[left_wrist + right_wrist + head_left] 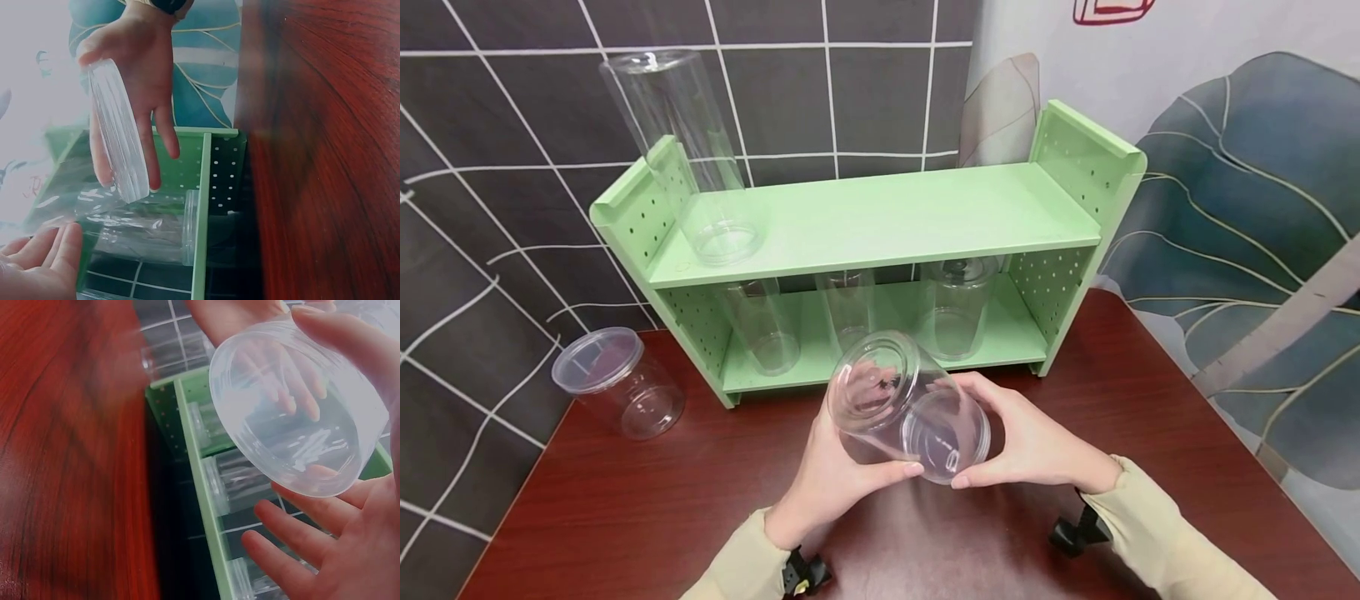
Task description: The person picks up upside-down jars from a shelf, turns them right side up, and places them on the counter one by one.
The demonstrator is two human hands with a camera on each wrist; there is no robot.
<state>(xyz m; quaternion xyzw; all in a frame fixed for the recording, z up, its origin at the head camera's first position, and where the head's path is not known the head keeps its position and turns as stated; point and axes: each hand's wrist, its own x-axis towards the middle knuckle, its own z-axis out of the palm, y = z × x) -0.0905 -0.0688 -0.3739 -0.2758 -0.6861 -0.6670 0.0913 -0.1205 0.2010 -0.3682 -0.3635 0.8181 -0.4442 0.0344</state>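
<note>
Between both hands is a clear plastic jar [891, 425], tilted, its base turned up toward the left and its translucent lid [951, 437] at the lower right. My left hand [831, 475] grips the jar's body, thumb along the near side and fingers behind it. My right hand [1030, 437] holds the lid end, thumb in front and fingers round the far side. In the left wrist view the lid [122, 134] is seen edge-on against the right palm. In the right wrist view the round lid [287, 419] faces the camera, with left fingers showing through it.
A green two-tier shelf [880, 212] stands at the back of the dark red table [715, 508]. A tall clear cylinder [681, 142] is on its upper left. Three clear containers stand below, one being a jar [958, 321]. Another lidded jar [628, 396] sits left.
</note>
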